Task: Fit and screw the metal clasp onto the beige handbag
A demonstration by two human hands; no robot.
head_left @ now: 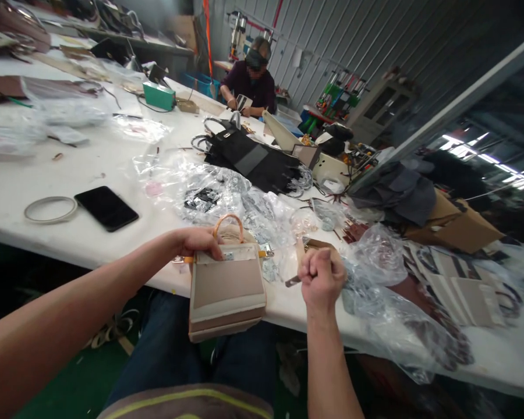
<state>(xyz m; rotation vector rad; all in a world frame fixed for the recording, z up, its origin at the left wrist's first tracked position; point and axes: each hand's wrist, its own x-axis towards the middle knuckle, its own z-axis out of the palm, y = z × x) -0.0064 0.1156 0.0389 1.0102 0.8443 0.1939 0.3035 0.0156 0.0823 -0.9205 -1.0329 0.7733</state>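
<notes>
My left hand is closed on the top edge of a small beige and brown handbag, thumb over its pale upper band. The bag tilts at the table's front edge, above my lap. A tan loop handle rises behind that edge, and a yellow-orange tab with a metal buckle sticks out at its right side. To the right of the bag, my right hand is clenched in a fist. A thin dark brown strip pokes out from its left side; the rest is hidden by the fingers.
Clear plastic bags with small metal parts lie behind the handbag. A phone and a tape roll are at left. Black bags are piled mid-table, beige bag pieces at right. A person works across the table.
</notes>
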